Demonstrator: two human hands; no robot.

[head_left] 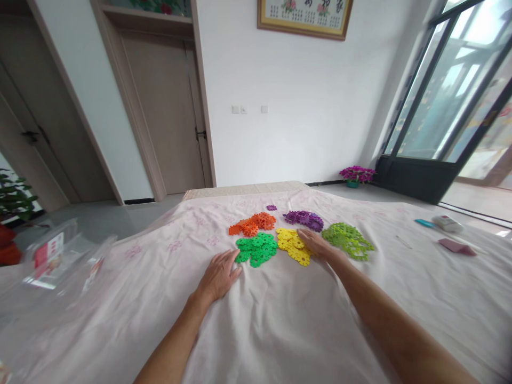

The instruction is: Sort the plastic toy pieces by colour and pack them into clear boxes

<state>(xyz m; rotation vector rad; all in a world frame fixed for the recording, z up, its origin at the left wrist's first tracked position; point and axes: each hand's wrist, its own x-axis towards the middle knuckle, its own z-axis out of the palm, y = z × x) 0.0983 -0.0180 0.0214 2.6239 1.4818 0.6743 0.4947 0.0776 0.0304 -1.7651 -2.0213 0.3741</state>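
Observation:
Flat toothed plastic discs lie sorted by colour in piles on the pale cloth. My left hand [219, 274] rests on the cloth with fingers stretched out, its fingertips at the left edge of the green disc pile [257, 249]. My right hand [314, 242] lies with fingers extended over the right side of the yellow disc pile [292, 244], hiding part of it. Behind are an orange pile [256, 223] and a purple pile [304, 219]. A light green pile [348, 240] sits right of my right hand. One loose purple disc [271, 207] lies farther back.
Clear plastic packaging [60, 261] stands at the left on the cloth-covered table [288, 320]. At the right are a pinkish folded piece [457, 247], a white object [447, 223] and a blue item [424, 223]. Beyond the table is a pot of magenta flowers [357, 175].

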